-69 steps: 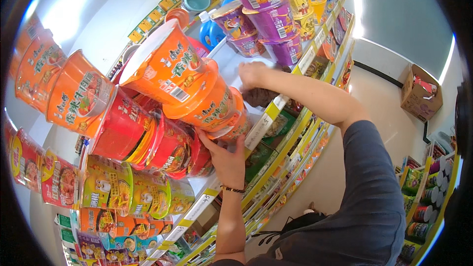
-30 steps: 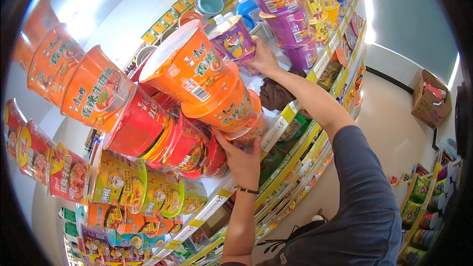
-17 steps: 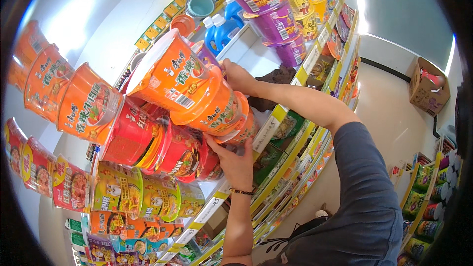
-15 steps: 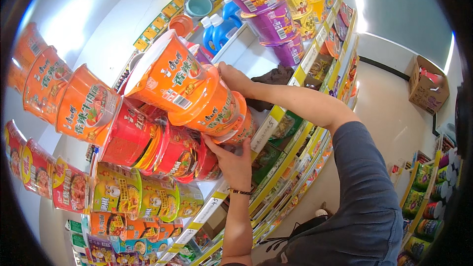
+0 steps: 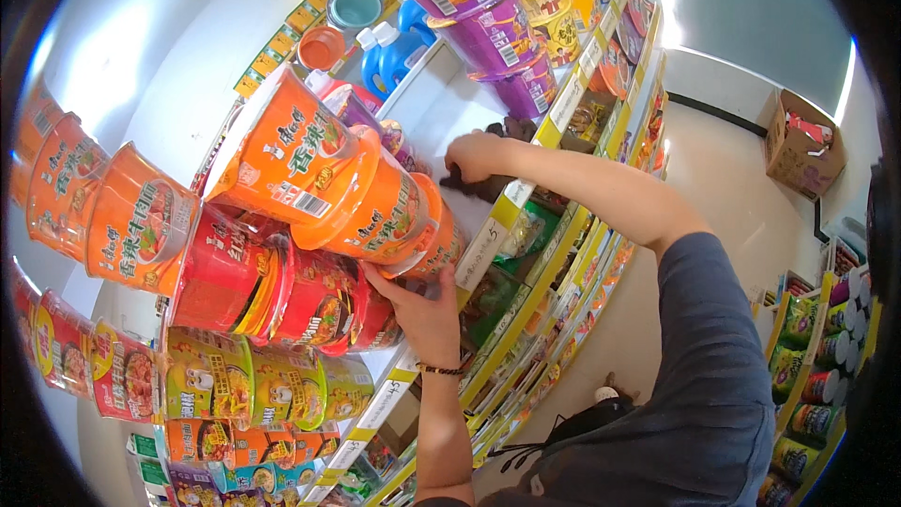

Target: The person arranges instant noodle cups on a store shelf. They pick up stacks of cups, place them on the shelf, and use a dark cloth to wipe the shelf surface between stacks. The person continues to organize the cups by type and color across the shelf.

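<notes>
A stack of orange instant noodle cups leans at a tilt on the shelf, beside red noodle cups. My left hand presses against the lowest orange cup, thumb and fingers spread around its base; some fingertips are hidden. Farther back, my right hand is closed on a dark brown cloth lying on the white shelf. It is apart from the orange stack.
Purple noodle cups and yellow cups are stacked at the back. Blue detergent bottles stand behind. Green-yellow cups sit nearer. A yellow price-strip edge borders the shelf. A cardboard box rests on the floor.
My right hand has left the back of the orange stack and moved onto the dark cloth. My left hand stays at the lowest orange cup. The view has shifted slightly.
</notes>
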`<state>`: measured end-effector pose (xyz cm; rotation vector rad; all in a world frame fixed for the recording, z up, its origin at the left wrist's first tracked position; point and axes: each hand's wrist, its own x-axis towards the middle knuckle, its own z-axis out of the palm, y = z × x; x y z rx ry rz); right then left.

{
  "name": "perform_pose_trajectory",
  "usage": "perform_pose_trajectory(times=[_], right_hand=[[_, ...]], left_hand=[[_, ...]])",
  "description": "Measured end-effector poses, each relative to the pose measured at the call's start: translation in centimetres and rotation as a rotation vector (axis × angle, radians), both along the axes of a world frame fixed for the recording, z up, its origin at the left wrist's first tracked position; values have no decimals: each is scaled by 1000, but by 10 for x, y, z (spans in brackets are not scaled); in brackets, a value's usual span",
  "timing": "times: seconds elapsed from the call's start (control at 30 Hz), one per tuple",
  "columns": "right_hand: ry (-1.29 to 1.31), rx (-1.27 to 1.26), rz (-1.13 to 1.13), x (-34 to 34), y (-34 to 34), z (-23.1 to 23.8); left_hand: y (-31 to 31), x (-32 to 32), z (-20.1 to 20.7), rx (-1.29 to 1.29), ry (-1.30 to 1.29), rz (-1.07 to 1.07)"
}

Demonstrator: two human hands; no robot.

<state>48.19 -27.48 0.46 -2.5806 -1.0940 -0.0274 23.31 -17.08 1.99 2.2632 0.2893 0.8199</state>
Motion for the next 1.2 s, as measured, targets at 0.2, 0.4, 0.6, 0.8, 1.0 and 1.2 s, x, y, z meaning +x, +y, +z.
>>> perform_pose_trajectory(times=[0.2, 0.4, 0.6, 0.8, 1.0, 1.2], right_hand=[[-144, 196, -309, 39, 21, 28], [144, 72, -231, 122, 90, 1], [207, -125, -333, 107, 76, 8], [84, -2, -529, 148, 74, -1], [84, -31, -752, 182, 72, -2], [39, -105, -846, 211, 70, -2]], left_hand=[[4, -4, 1, -38, 33, 11], [7, 6, -7, 82, -96, -48], [11, 0, -3, -16, 16, -13], [20, 4, -14, 46, 8, 17], [18, 3, -8, 8, 100, 48], [21, 3, -13, 78, 91, 63]])
